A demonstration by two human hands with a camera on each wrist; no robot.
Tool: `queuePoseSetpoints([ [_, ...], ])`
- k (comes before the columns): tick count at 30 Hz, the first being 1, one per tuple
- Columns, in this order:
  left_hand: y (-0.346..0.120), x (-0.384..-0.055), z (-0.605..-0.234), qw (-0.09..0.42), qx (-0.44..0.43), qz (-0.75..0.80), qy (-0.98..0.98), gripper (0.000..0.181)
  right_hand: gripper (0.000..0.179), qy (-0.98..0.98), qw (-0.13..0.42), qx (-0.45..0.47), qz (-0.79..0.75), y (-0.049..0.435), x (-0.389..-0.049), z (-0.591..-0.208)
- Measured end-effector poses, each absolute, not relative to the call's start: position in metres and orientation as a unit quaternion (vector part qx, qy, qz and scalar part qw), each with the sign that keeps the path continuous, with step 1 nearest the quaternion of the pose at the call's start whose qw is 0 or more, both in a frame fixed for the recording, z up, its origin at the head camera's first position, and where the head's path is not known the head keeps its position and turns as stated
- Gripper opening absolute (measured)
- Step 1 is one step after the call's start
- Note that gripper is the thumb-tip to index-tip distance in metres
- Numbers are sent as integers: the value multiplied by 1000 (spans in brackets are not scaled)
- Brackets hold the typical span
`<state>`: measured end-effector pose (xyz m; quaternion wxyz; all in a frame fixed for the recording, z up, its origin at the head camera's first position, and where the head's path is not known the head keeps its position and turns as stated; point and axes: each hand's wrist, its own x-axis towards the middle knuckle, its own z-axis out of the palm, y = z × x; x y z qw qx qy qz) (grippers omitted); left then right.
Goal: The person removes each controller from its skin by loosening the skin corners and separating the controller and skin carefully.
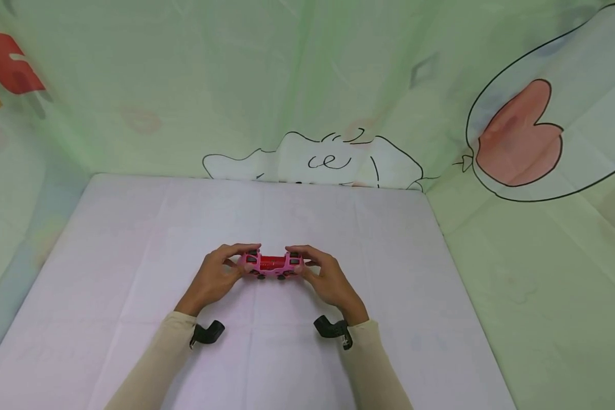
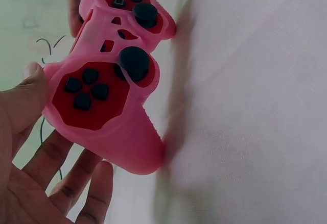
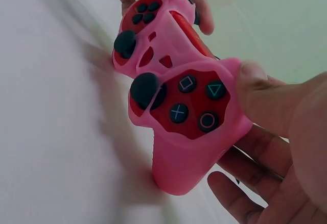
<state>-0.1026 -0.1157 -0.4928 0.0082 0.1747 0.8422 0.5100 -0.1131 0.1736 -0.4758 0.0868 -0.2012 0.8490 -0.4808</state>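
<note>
A red game controller (image 1: pixel 273 262) in a pink silicone cover (image 2: pixel 135 150) is held between both hands above the white cloth. My left hand (image 1: pixel 212 280) grips its left end, thumb at the cover's edge beside the black direction buttons (image 2: pixel 83 101) and fingers behind. On the opposite end my right hand (image 1: pixel 333 280) holds it the same way, its thumb (image 3: pixel 255 83) near the symbol buttons (image 3: pixel 208 121). Two black thumbsticks (image 3: pixel 145 89) stick out from the face. The controller's shoulder-button edge is turned up towards the head camera, and its grips point down towards the cloth.
A white cloth-covered table (image 1: pixel 389 256) spreads under the hands. Pale green printed fabric (image 1: pixel 236 85) rises behind it and on both sides, with a balloon and heart drawing (image 1: pixel 517 136) at right. A black wrist mount (image 1: pixel 208 332) sits on each forearm.
</note>
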Motion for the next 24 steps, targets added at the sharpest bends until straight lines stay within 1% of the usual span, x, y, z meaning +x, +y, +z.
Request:
queuePoseSetpoints([
  [6,-115,-101,-491,13,170,494,853,49,51,858,92,-208,-461,171,-113,-475],
  [11,-114,-100,-488,14,166,478,863,48,45,859,87,-206,-461,170,-112,-474],
  [14,-112,-99,-486,0,164,474,865,45,43,861,79,-194,-464,168,-110,-474],
  [18,-110,-97,-485,-22,164,475,864,46,44,868,65,-172,-461,167,-108,-473],
  [24,-108,-98,-488,-32,162,474,865,44,45,879,53,-152,-449,165,-104,-475],
])
